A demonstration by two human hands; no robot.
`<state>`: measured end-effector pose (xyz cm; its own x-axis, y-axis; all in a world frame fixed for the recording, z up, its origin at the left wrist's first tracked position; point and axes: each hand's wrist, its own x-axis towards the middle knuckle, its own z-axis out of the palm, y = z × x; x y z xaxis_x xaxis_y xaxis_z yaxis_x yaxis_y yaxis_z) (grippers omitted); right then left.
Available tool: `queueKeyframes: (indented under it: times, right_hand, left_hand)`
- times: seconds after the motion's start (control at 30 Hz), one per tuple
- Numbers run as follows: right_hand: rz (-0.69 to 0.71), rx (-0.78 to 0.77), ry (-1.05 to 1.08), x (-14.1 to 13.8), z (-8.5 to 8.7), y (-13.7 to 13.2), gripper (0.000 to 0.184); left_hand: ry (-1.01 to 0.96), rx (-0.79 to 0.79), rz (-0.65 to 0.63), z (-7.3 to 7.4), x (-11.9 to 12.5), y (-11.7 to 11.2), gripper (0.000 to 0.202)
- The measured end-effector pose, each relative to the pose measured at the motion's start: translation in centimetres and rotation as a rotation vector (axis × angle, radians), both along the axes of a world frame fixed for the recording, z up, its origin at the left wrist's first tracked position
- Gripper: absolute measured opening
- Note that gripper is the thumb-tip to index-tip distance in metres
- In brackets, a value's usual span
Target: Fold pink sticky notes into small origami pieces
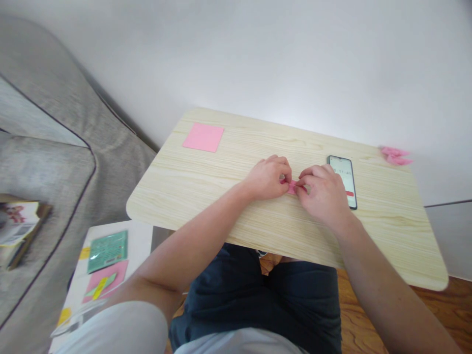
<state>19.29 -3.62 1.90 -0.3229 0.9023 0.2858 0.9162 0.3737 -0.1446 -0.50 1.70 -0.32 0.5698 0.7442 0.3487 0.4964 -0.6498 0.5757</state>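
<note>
A small folded piece of pink paper [291, 187] lies low over the table, between my two hands. My left hand [271, 178] pinches its left end, the fingers curled closed. At the other end my right hand [321, 191] grips the paper between thumb and fingertips. Much of the paper is hidden behind my fingers, so its exact folded shape cannot be made out. Just right of my right hand is a phone [345, 178] with a timer on its lit screen, partly covered by that hand.
Flat pink paper squares [204, 137] lie at the left back of the wooden table [236, 162]. Folded pink paper pieces [396, 156] rest at the right back edge. A lower white stand [138, 241] holds a green packet [107, 250]. A grey sofa [73, 172] stands left.
</note>
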Motion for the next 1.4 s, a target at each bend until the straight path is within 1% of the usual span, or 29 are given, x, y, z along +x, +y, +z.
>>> queueKeyframes:
  times: [0.23,0.47,0.87,1.2,1.4]
  right_hand:
    - [-0.005,-0.028,-0.053,0.0,0.4,0.1,0.015]
    - [0.029,-0.095,-0.120,-0.4,1.1,0.3,0.016]
    - [0.003,-0.039,-0.131,-0.7,1.0,-0.4,0.019]
    - [-0.032,-0.054,-0.132,-0.8,1.1,-0.7,0.018]
    - [-0.028,-0.061,-0.120,-0.8,1.1,-0.6,0.019]
  left_hand:
    - [0.022,0.004,-0.001,0.1,0.1,0.0,0.008]
    - [0.052,-0.001,0.008,0.2,0.1,0.0,0.004]
    - [0.078,-0.009,0.016,0.5,0.2,-0.2,0.007]
    - [0.087,-0.006,0.016,0.6,0.2,-0.2,0.009]
    - [0.073,-0.017,0.012,0.7,0.2,-0.3,0.007]
